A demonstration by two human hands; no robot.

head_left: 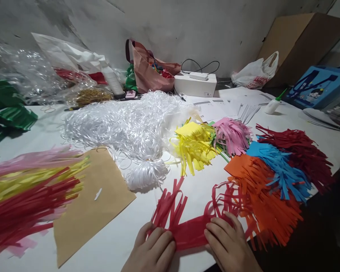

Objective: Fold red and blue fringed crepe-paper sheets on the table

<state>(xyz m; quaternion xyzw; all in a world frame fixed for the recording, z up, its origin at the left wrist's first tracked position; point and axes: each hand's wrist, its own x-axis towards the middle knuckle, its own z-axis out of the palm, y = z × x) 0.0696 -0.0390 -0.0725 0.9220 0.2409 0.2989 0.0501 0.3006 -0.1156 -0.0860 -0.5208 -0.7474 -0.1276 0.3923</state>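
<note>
Paper [189,233], red and fringed, lies on the near part of a white tabletop [198,192], spanning the gap between the hands, its loose strips splaying toward the far side. The left hand [155,247] covers its left end and the right hand [229,243] its right end, each with fingers close together and curled over; the thumbs are hidden, so I cannot tell whether they pinch or only press. Just right of it sits an orange fringe [272,211], then a blue fringe [274,160] and a dark red fringe [297,151] farther out; a yellow fringe [195,139] and a pink fringe [234,136] lie beyond. On the left, colored strips [31,204] overlap a brown sheet [96,211], with a shiny white ribbon heap [124,121] on its far side. Toward the stained grey wall [209,34] stand a pinkish bag [155,75] and a white box [194,87]; at far right, a glue bottle [272,107], a blue container [319,85] and a large cardboard box [297,41]
</note>
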